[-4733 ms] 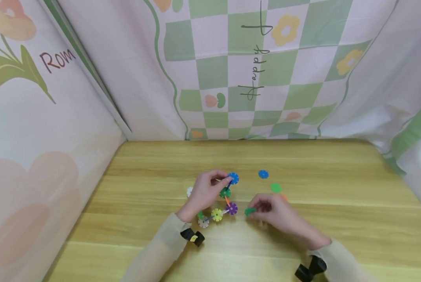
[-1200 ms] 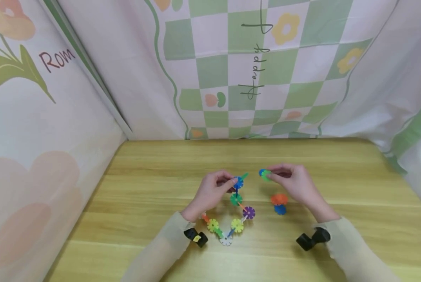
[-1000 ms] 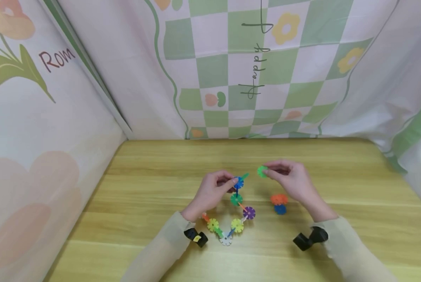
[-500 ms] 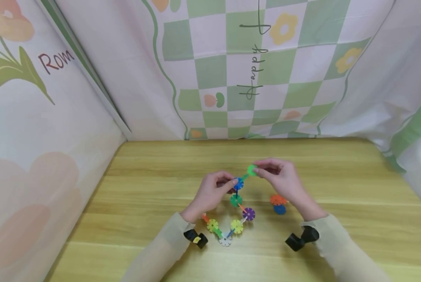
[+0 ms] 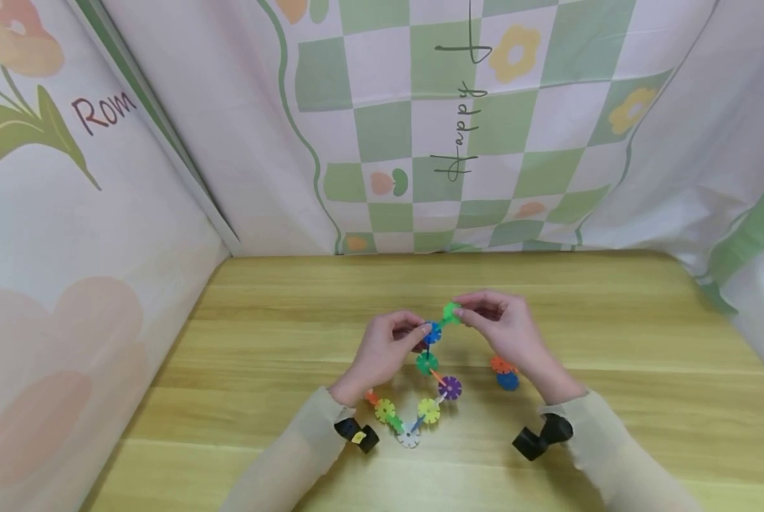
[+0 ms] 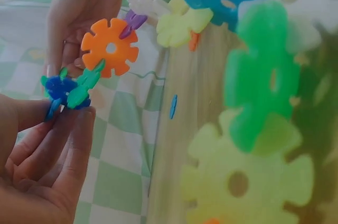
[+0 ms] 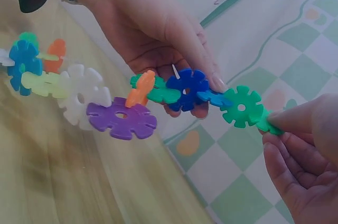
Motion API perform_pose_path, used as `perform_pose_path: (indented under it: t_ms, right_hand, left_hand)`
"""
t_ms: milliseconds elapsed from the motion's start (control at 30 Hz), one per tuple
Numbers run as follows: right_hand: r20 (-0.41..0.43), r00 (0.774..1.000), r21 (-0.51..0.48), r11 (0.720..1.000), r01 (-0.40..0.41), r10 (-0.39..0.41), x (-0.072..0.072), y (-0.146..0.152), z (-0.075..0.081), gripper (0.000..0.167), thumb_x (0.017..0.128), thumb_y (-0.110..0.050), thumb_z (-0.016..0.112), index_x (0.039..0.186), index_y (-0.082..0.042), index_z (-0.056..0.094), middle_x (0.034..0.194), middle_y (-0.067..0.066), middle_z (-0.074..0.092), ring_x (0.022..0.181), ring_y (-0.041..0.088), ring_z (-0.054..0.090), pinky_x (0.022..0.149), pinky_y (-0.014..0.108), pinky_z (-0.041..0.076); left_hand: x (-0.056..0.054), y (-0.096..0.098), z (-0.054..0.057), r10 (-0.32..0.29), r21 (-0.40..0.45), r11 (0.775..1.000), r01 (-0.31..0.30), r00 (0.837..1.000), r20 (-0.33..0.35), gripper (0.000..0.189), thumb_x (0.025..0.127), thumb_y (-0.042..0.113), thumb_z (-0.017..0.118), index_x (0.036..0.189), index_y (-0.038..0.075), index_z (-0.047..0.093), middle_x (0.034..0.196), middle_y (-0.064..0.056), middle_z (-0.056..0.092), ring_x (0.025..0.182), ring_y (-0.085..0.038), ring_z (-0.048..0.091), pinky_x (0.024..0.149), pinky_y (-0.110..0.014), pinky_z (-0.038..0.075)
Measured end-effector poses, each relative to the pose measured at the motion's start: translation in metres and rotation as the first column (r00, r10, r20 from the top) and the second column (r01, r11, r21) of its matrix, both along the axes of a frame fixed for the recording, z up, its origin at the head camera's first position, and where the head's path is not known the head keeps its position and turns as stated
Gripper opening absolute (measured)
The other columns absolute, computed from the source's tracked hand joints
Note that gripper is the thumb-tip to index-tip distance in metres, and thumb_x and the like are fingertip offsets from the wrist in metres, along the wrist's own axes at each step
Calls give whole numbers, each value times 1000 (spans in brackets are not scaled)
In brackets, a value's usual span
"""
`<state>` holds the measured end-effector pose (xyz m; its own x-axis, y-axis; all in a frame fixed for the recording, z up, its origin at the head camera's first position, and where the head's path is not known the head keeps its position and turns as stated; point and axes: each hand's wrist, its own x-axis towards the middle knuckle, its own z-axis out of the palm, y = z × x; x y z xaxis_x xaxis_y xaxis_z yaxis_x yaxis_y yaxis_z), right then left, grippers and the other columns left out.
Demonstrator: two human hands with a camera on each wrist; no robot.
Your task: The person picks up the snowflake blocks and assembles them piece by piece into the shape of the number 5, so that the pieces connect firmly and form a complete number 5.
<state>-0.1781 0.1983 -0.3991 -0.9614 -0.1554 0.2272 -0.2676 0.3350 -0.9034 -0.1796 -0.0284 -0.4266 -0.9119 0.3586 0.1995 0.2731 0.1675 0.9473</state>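
Note:
Notched plastic snowflake discs are slotted edge to edge into a chain that bends in a loop. My left hand (image 5: 382, 348) pinches a blue disc (image 5: 433, 333) near the chain's far end. My right hand (image 5: 503, 327) pinches a light green disc (image 5: 451, 313) between thumb and fingers. In the right wrist view that light green disc (image 7: 268, 124) meets the edge of a darker green disc (image 7: 241, 106); how deep it sits is hidden. Further along hang a purple disc (image 5: 449, 388), yellow discs and a white disc (image 5: 409, 435). The left hand and wrist cover part of the chain.
Right of the chain, a loose orange disc (image 5: 502, 365) and a blue disc (image 5: 507, 382) lie together on the wooden table (image 5: 279, 284), close to my right wrist. A patterned curtain (image 5: 446, 142) hangs behind the table's far edge, and another panel (image 5: 119, 235) stands at the left.
My right hand first added a green disc, then picked up the light green one and brought it left until it met the chain. The left hand stays almost still lately.

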Motion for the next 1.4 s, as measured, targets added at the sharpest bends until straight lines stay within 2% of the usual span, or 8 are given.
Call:
perform_pose_path:
  t_ms: [200, 467, 667, 800, 933, 1133, 1267, 1400]
  right_hand:
    - [0, 1000, -27, 1000, -1, 1, 0, -2, -1, 21, 99, -17, 70, 115, -3, 74, 108, 11, 73, 93, 32, 69, 78, 26, 58]
    - [4, 998, -11, 998, -58, 58, -7, 0, -2, 27, 102, -17, 66, 126, -5, 71, 119, 10, 70, 97, 24, 69, 83, 31, 58]
    - [45, 998, -57, 997, -52, 54, -12, -2, -2, 28, 102, -18, 66, 125, -2, 68, 109, 15, 69, 99, 32, 68, 83, 28, 57]
    - [44, 997, -61, 997, -56, 58, -14, -4, -2, 23, 101, -16, 67, 119, -1, 70, 109, 14, 70, 98, 32, 68, 84, 30, 58]
    - [39, 997, -52, 997, -61, 63, -14, -6, -2, 21, 100, -14, 68, 117, -2, 70, 110, 12, 70, 99, 34, 68, 85, 36, 58]
    - [23, 998, -44, 997, -64, 65, -12, -9, -2, 21, 100, -13, 68, 118, -3, 70, 111, 12, 69, 97, 31, 68, 83, 35, 59]
    - [12, 997, -42, 996, -78, 79, -12, -11, -2, 21, 100, -12, 67, 119, -3, 70, 110, 12, 69, 94, 26, 68, 81, 31, 58]
    - [4, 995, -50, 994, -97, 97, -15, -9, -2, 22, 101, -14, 67, 120, -1, 70, 109, 13, 69, 93, 24, 68, 80, 29, 58]
  left_hand:
    - [1, 2, -2, 12, 50, 999, -12, 1000, 16, 14, 102, 17, 66, 104, 5, 72, 91, 0, 73, 79, -14, 73, 73, -31, 61]
    - [3, 4, -4, -2, 135, 991, -7, 998, 68, 14, 102, 15, 66, 100, 1, 70, 92, -7, 72, 80, -27, 75, 76, -41, 61]
    - [3, 2, -2, -16, 116, 993, 7, 997, 77, 18, 101, 19, 67, 102, 1, 70, 94, -7, 72, 88, -38, 72, 80, -44, 60]
    - [2, -1, 0, 36, 36, 999, -37, 999, 36, 21, 101, 28, 67, 106, 8, 72, 98, -2, 72, 93, -32, 70, 82, -35, 59]
    - [-4, -3, 3, 85, 28, 996, -84, 996, -10, 25, 102, 32, 65, 112, 10, 71, 106, -7, 72, 99, -22, 69, 87, -32, 56]
    - [-11, 2, 11, 90, 15, 996, -89, 995, -34, 27, 102, 29, 65, 115, 7, 71, 107, -3, 72, 101, -19, 68, 91, -31, 55]
    - [-14, 5, 12, 75, 24, 997, -74, 997, -24, 24, 102, 25, 66, 114, 5, 71, 107, -5, 71, 98, -23, 70, 87, -32, 56]
    - [-16, 6, 10, 67, 35, 997, -67, 998, -13, 22, 102, 26, 66, 112, 7, 72, 106, -2, 70, 92, -18, 70, 80, -30, 58]
